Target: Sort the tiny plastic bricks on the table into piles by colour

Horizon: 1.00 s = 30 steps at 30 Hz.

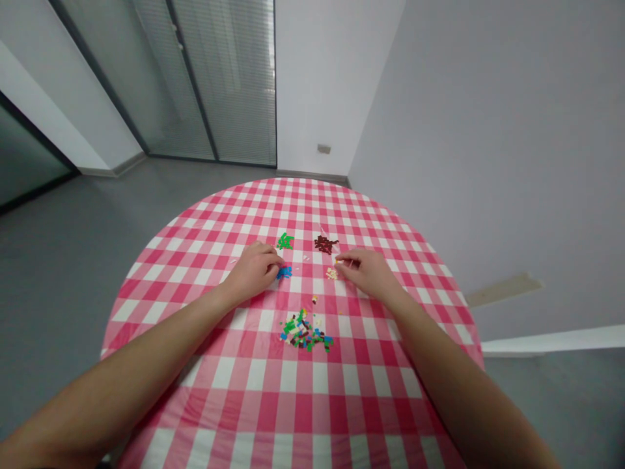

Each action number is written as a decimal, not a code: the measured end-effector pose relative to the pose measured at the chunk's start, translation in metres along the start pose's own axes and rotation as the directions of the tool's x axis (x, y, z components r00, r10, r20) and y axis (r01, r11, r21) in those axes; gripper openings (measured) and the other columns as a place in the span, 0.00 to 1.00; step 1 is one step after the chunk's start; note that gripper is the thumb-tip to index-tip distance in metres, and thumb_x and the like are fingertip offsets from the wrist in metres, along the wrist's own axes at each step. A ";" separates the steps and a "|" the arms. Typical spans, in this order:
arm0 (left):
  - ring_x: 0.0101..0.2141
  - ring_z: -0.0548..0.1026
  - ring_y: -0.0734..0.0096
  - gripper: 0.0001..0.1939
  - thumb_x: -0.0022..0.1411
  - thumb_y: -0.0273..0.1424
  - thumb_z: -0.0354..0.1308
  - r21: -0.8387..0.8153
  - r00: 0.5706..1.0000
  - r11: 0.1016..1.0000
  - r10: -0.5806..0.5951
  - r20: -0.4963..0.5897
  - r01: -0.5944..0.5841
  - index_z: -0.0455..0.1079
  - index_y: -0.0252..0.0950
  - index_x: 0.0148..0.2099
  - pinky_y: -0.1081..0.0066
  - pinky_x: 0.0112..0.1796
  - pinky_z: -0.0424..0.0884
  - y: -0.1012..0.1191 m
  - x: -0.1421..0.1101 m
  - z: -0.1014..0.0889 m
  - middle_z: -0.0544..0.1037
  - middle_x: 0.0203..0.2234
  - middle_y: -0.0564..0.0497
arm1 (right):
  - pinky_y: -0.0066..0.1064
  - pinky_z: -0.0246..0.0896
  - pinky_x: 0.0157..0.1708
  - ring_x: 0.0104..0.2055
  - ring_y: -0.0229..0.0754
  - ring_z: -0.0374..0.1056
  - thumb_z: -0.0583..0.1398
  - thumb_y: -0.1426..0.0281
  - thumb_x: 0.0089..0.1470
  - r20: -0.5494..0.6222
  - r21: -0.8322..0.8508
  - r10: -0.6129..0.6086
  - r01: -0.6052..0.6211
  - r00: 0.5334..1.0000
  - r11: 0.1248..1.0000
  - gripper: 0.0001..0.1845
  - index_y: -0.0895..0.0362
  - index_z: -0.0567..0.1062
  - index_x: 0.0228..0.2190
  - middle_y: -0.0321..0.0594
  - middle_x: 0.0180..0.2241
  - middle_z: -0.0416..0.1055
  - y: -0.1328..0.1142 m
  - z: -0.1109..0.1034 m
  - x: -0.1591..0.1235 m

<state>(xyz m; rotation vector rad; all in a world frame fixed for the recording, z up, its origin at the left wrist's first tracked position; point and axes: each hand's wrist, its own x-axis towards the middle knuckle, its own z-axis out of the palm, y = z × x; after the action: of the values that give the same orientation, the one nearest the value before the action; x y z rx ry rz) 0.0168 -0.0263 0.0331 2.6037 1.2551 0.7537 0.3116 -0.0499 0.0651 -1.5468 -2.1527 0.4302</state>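
Glass partition: far beyond the table, with blinds behind it, well away from both hands.

Round table: covered by a pink-and-white checked cloth, its rim curving around the hands and small piles.

Left hand: reaches forward, fingers curled together, tips touching or just beside the blue bricks; whether they hold one cannot be told.

Blue bricks: a small, tight cluster directly right of the left hand, much nearer it than the right hand, with no clear long axis.

Green bricks: a small pile just beyond the left hand's fingertips.

Mixed bricks: a wider, sideways-lying heap nearer the person, below the gap between the hands.

Dark red bricks: a small, sideways-lying pile beyond that gap.

Pale bricks: a loose cluster just left of the right hand's fingertips.

Right hand: reaches leftward, thumb and forefinger apparently pinched on a tiny pale brick, with checked cloth running on to the rim at its right.
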 end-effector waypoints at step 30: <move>0.36 0.72 0.62 0.15 0.62 0.21 0.50 -0.103 0.967 0.975 0.211 0.144 -0.198 0.78 0.38 0.36 0.61 0.41 0.68 0.018 -0.007 -0.002 0.79 0.32 0.48 | 0.36 0.65 0.40 0.39 0.46 0.74 0.60 0.73 0.60 0.291 -0.017 -0.281 0.299 0.914 0.954 0.11 0.53 0.84 0.39 0.44 0.38 0.81 -0.010 0.004 -0.005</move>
<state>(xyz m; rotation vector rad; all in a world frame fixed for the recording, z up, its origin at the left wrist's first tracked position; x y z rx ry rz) 0.0245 -0.0431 0.0382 2.6874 0.9005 0.6086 0.3030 -0.0578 0.0658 -1.2233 -2.5922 0.5165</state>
